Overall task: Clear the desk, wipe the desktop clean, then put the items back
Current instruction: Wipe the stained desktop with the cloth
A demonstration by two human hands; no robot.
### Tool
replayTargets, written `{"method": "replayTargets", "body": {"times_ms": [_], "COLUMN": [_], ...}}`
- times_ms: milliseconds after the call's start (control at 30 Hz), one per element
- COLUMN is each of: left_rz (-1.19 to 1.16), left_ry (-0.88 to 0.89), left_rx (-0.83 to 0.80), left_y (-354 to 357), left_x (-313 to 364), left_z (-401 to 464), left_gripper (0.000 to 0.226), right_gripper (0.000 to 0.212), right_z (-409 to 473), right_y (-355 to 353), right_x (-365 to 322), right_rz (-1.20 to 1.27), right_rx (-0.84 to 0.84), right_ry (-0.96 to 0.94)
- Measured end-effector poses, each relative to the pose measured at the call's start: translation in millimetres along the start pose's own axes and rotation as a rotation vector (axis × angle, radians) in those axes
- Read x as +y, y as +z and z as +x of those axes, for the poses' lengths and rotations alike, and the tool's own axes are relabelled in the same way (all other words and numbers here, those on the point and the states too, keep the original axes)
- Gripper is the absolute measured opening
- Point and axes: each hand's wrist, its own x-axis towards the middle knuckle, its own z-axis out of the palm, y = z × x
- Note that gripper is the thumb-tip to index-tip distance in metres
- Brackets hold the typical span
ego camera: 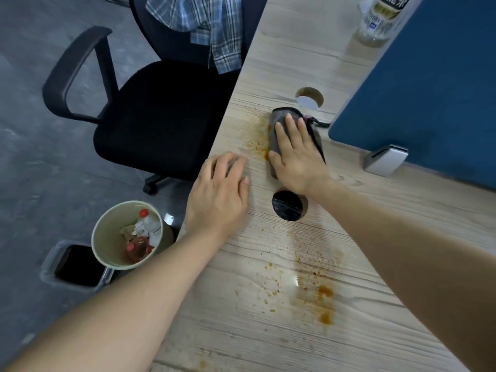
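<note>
A light wood-grain desk (268, 331) carries brown stains: one smear (259, 135) left of the cloth and a larger spatter (319, 294) nearer me. My right hand (296, 154) presses flat, fingers straight, on a folded grey cloth (281, 119) lying on the desk beside the smear. My left hand (221, 194) rests palm down at the desk's left edge, fingers loosely spread, holding nothing. A clear bottle (375, 20) with a label stands at the far end by the partition.
A blue partition (429, 89) with a metal foot (385, 159) borders the desk's right side. Two cable holes (290, 205) (310, 96) pierce the desktop. A black office chair (161, 116) with a plaid shirt (204, 25) stands left. A bin (106, 237) holding bottles and paper sits on the floor.
</note>
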Motion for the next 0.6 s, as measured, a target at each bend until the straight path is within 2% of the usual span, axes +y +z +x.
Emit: {"method": "replayTargets", "body": {"times_ms": [200, 467, 600], "left_rz": [0.001, -0.005, 0.011], "left_ry": [-0.011, 0.0, -0.001], "left_rx": [0.038, 0.043, 0.044], "left_y": [4, 1, 2], "left_x": [-1, -1, 0], "left_z": [-2, -1, -1], "left_gripper": [0.04, 0.04, 0.04], "right_gripper": [0.061, 0.06, 0.059], "right_z": [62, 2, 33], "right_y": [-17, 1, -8], "right_x": [1, -13, -6], "right_rz": [0.015, -0.006, -0.014], "right_rx": [-0.026, -0.05, -0.041], "right_ry": [0.097, -0.141, -0.112]}}
